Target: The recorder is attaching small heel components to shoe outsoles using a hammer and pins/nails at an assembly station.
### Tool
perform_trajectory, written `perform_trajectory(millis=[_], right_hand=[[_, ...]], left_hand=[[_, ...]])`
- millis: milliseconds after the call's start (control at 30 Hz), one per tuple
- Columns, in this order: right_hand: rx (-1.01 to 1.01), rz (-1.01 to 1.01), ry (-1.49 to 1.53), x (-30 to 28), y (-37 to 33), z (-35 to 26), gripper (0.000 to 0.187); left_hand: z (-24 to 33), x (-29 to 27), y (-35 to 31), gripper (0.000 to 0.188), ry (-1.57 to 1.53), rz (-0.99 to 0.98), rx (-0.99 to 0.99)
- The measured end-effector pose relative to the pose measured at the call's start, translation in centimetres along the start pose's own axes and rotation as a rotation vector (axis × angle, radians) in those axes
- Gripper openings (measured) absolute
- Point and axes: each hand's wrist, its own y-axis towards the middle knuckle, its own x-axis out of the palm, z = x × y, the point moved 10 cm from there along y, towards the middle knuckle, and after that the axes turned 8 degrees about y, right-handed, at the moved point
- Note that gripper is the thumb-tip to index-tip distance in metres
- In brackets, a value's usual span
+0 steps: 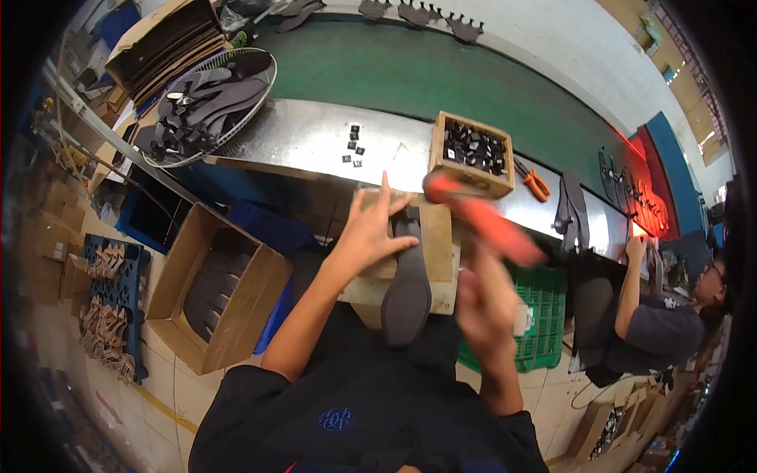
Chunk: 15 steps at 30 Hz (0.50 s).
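A dark brown shoe sole (407, 303) lies lengthwise in front of me, its narrow end on a wooden block (441, 236) and its wide end toward my lap. My left hand (374, 229) is spread beside the narrow end, thumb touching the sole's edge, the other fingers stretched apart. In my right hand (487, 303) is a hammer (497, 225) with an orange-red handle, raised to the right of the sole and blurred by motion. Its dark head points toward the block's far edge. Several small black pieces (352, 146) lie on the metal worktop beyond.
A wooden box (512, 158) of small black parts stands on the metal worktop (307, 130), with orange-handled pliers (536, 183) beside it. A basket of soles (272, 79) is at far left. A cardboard box (169, 315) stands left, a green crate (544, 315) right. Another person (662, 331) works at right.
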Motion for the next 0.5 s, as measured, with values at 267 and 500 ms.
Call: perform_trajectory(millis=[267, 500], right_hand=[[0.321, 0.152, 0.325, -2.5, -0.6, 1.9, 0.041], [0.337, -0.048, 0.214, 0.3, -0.5, 4.9, 0.051]], left_hand=[[-1.3, -1.0, -0.5, 0.123, -0.028, 0.034, -0.101], [2.2, -3.0, -1.5, 0.025, -0.038, 0.233, 0.197]])
